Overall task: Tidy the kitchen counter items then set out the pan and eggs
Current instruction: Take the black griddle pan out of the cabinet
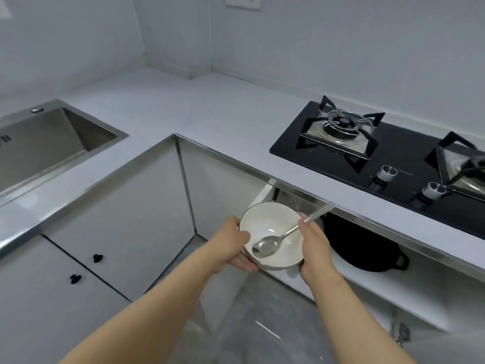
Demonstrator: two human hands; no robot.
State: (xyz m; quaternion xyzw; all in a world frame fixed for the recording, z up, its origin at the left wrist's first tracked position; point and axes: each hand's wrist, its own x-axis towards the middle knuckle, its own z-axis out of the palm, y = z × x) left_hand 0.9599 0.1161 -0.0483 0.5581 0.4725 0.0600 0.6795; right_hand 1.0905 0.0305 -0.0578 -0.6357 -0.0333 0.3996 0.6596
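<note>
A white bowl (273, 224) with a dark rim is held in front of an open cabinet below the counter. A metal spoon (273, 243) lies inside it, its handle sticking out over the right rim. My left hand (236, 245) grips the bowl's left side, thumb on the rim and fingers underneath. My right hand (315, 248) grips the right side, thumb near the spoon handle. A black pan (364, 248) with a short handle sits on the cabinet shelf just right of the bowl.
The white counter (210, 111) runs in an L above. A black gas hob (388, 153) with two burners and two knobs is at right. A steel sink (47, 143) is at left. Closed cabinet doors (118, 227) stand at left, grey floor below.
</note>
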